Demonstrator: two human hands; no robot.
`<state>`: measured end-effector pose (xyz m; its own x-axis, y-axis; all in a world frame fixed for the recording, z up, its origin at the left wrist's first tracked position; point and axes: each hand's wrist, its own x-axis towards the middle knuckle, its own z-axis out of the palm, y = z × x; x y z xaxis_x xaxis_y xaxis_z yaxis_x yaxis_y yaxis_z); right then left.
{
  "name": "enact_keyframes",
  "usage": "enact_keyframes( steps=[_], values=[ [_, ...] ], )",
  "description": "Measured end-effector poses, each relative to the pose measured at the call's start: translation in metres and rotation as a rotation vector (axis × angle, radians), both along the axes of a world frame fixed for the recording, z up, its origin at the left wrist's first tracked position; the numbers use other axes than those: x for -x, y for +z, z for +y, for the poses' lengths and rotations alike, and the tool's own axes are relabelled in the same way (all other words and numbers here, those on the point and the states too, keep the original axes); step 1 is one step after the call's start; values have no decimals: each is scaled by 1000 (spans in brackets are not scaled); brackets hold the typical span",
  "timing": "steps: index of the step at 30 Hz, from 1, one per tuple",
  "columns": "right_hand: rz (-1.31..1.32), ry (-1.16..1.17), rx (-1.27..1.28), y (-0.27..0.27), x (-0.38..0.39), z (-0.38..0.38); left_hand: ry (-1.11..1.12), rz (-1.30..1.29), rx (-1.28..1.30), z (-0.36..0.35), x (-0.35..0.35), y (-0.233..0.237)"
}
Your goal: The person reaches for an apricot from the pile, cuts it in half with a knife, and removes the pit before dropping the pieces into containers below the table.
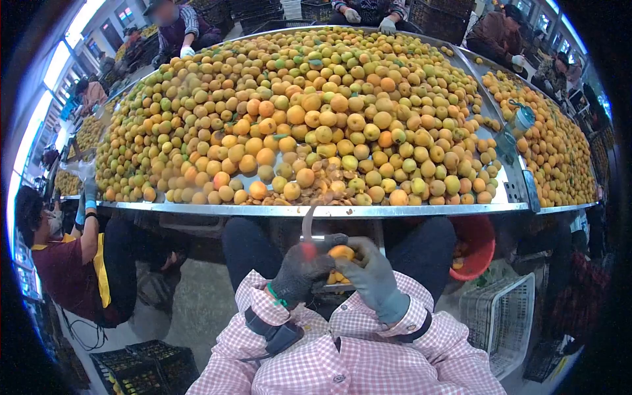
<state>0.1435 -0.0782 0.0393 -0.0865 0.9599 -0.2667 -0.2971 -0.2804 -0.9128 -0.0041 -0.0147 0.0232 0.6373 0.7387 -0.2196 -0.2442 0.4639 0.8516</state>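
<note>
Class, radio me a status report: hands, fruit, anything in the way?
Left hand gripping curved-bladed tool. Right hand holding orange fruit, raised in front of the body. Nothing visibly blocking.

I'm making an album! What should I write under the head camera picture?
Gloved left hand with a curved knife, gloved right hand holding an orange fruit, before a fruit-heaped table.

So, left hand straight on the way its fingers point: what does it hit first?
Likely the apricot in the right hand. The left hand points toward it; whether they touch is unclear from this one view.
</note>
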Motion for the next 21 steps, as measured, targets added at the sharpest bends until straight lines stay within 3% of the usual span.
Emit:
enact_keyframes(
  steps=[2,3,5,6,8,9,10,12,14,16,17,19,21],
  values=[
    [-302,-201,-256,-10,-4,-3,155,251,-710,8,5,-19],
    [-302,-196,-254,-10,-12,-4,159,253,-707,8,9,-11],
    [364,158,206,-11,-32,-8,188,238,-74,4,17,15],
    [364,158,207,-24,-33,-8,188,238,-74,5,17,20],
    [698,409,321,-51,-28,-11,63,-218,116,6,16,26],
    [527,309,338,-50,-17,-19,105,-114,59,3,7,31],
    [526,314,341,-47,-14,-20,110,-114,60,2,4,30],
    [711,431,355,-40,-10,-20,-45,-185,127,0,-1,27],
    [697,390,386,-31,-4,-20,-35,-244,161,-1,-2,20],
    [1048,382,411,-37,0,-19,-1,-240,130,0,2,13],
    [1047,383,412,-39,0,-21,0,-240,130,2,1,16],
    [647,251,403,-42,1,-25,130,-415,394,8,0,24],
    [565,170,463,-21,5,-23,164,-552,489,16,13,-14]
  ],
)
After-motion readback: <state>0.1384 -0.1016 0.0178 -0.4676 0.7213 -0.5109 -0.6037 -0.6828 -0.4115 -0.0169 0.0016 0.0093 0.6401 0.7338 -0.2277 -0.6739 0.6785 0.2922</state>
